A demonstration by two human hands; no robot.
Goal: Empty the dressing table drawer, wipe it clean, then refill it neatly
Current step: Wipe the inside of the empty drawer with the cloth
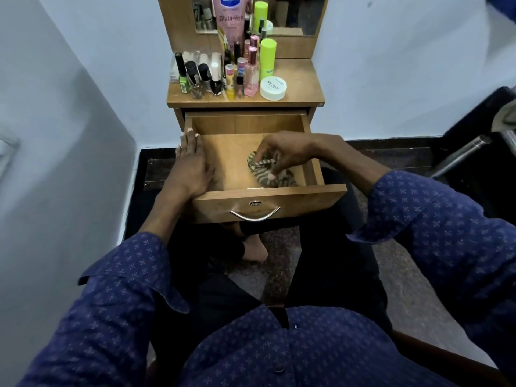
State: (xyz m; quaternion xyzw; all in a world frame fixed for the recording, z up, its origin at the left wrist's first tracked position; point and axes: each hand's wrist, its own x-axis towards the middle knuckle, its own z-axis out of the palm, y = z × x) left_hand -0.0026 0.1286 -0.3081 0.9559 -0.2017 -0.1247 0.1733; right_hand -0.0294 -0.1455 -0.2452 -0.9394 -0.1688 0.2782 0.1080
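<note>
The wooden drawer point(268, 203) of the dressing table stands pulled out, and a striped cloth point(269, 170) is all that lies in it, near the front right corner. My right hand point(284, 152) reaches in from the right and its curled fingers grip the bunched cloth against the drawer floor. My left hand point(192, 166) lies flat with straight fingers along the drawer's left wall. On the table top point(301, 85) stand several nail polish bottles point(195, 76), perfume bottles point(250, 74), a green spray can point(267, 58), a pink lotion tube point(230, 20) and a white round jar point(273, 88).
A mirror point(296, 12) rises behind the bottles. Pale walls close in at the left and behind. A dark object with a metal bar point(463, 155) sits at the right. My knees and a bare foot point(255, 248) are under the drawer, on a dark floor.
</note>
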